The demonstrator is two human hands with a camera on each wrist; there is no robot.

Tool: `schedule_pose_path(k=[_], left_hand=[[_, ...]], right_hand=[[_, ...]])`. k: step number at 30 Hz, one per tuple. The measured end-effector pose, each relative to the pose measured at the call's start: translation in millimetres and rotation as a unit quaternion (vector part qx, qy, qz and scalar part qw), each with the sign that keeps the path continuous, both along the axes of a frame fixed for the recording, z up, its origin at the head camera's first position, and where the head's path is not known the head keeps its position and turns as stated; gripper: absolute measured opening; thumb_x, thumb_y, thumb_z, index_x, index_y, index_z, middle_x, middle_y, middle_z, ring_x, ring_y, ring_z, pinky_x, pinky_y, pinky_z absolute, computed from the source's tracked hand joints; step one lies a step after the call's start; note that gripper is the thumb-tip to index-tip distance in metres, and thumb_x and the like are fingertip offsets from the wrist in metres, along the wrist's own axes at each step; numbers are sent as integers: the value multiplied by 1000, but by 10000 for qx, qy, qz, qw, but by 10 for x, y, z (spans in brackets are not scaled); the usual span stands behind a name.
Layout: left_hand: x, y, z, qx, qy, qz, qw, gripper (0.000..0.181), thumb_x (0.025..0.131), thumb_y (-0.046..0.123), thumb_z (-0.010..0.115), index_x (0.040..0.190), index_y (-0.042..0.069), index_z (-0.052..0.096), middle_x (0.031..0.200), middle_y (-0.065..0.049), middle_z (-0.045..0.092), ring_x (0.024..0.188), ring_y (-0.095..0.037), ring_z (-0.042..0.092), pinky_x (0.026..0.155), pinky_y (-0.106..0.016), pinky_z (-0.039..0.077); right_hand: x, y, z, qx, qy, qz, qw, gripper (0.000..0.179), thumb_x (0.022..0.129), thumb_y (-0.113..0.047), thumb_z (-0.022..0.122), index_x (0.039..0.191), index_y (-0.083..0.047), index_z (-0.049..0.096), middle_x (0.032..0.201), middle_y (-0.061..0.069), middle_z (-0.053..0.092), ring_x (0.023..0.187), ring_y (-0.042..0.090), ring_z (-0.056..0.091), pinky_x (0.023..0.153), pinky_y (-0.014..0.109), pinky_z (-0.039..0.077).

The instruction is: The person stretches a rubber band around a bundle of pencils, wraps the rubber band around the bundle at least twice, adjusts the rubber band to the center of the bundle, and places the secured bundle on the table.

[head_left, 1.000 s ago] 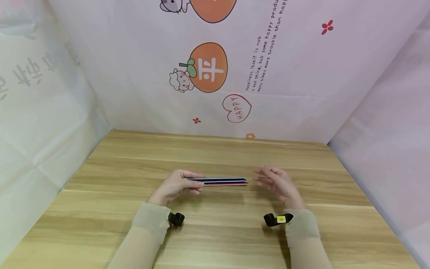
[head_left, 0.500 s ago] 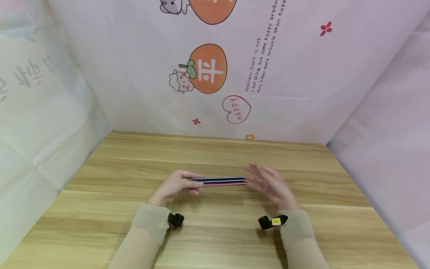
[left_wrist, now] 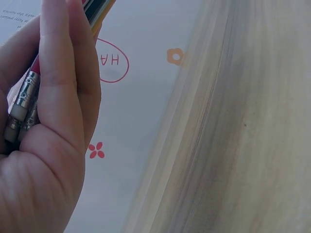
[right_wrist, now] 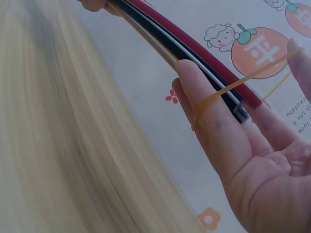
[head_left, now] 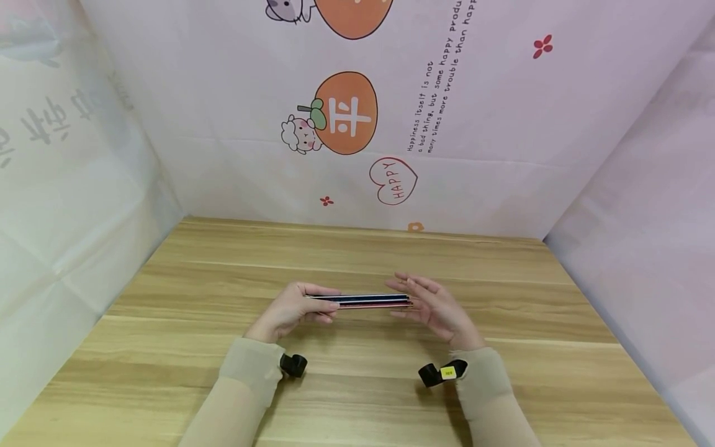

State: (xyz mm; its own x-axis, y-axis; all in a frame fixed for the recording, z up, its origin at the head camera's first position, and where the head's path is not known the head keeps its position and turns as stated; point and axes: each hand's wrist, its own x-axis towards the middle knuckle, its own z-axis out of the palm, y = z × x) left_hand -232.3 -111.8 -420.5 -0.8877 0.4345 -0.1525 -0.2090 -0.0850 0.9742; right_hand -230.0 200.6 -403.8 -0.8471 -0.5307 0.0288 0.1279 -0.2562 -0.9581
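A printed cloth [head_left: 475,124] rises well behind the pencil bundle, and folds of it hang far out on both sides. The wooden tabletop [head_left: 357,397] spreads below the bundle; its back edge meets the cloth well beyond, so the wrists have generous room to turn sideways or draw nearer the body. At the bundle's left end, the left hand [head_left: 293,310] pinches it between thumb and fingers. Around its right end, the right hand [head_left: 438,310] spreads thumb and fingers, gripping no pencil; whether it touches the tips I cannot tell. The pencil bundle [head_left: 374,302] itself lies level between the hands, apparently lifted off the wood. It should be light and stiff, its smooth shafts prone to slide past one another, so a firm hold near the eraser ends [left_wrist: 18,113] suits it. Thinnest is the rubber band [right_wrist: 243,78], stretched over the right fingers and crossing before the bundle: soft, springy, liable to snap off a fingertip.
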Motion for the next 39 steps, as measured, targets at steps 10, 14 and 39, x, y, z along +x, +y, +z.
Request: schedule_pose_path(k=[10,14,39], left_hand=[[-1,11,-20,-129,20,-50,9999,42,88,2,72,126,-10,61,105,-28,71,74,-15,73,71,-27,62],[3,20,-13,-91,-46,-66,9999,42,88,1,71,127,-10,60,105,-26,72,74,-15,73,70,-26,62],[4,42,0,-491,73,-188,9986,44,92,17,72,129,-5,62,99,-10,74,72,-12,70,64,-25,61]], right_hand=[[22,-125,8,495,-192,-384,9978,61,102,-16,56,148,14,30,133,2,64,126,14,58,103,62,44],[25,-146,5,847,-102,-489,9951,63,101,-18,59,148,12,30,138,7,60,126,13,57,102,52,50],[42,-219,25,1495,-14,-775,9857,62,100,-25,61,148,5,38,144,17,54,139,26,44,93,24,53]])
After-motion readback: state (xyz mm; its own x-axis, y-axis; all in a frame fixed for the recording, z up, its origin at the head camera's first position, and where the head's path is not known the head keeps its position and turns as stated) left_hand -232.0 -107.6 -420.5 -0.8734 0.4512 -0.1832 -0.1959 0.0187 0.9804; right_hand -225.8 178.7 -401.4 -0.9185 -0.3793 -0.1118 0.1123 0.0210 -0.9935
